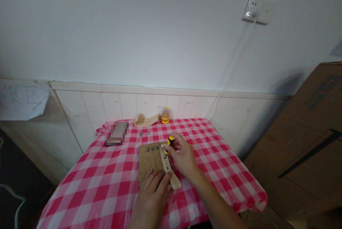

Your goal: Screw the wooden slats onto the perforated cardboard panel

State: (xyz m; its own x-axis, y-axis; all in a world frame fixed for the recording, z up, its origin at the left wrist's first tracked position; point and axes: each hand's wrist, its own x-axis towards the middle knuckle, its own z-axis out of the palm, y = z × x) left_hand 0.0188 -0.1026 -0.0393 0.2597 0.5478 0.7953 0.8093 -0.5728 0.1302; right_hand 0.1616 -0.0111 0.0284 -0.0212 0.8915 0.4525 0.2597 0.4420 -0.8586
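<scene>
In my right hand point(183, 154) is a small screwdriver point(170, 140) with a yellow and black handle, its tip pointing down at a hole in a pale, curved wooden piece point(167, 167). My fingers are closed round the handle. The wooden piece has several holes and lies on the right part of a brown board point(145, 156) with dark writing and dots. My left hand point(153, 188) lies over the board's near part, its thumb side holding the wooden piece's lower part. Part of the board is hidden under this hand.
A second curved wooden piece point(146, 120) and a yellow-based container with a clear cover point(165, 115) stand at the back of the checked tablecloth point(213, 157). Small metal parts point(144, 133) and a blurred-out flat object point(117, 133) lie to the left. A large cardboard box point(301, 143) leans at right.
</scene>
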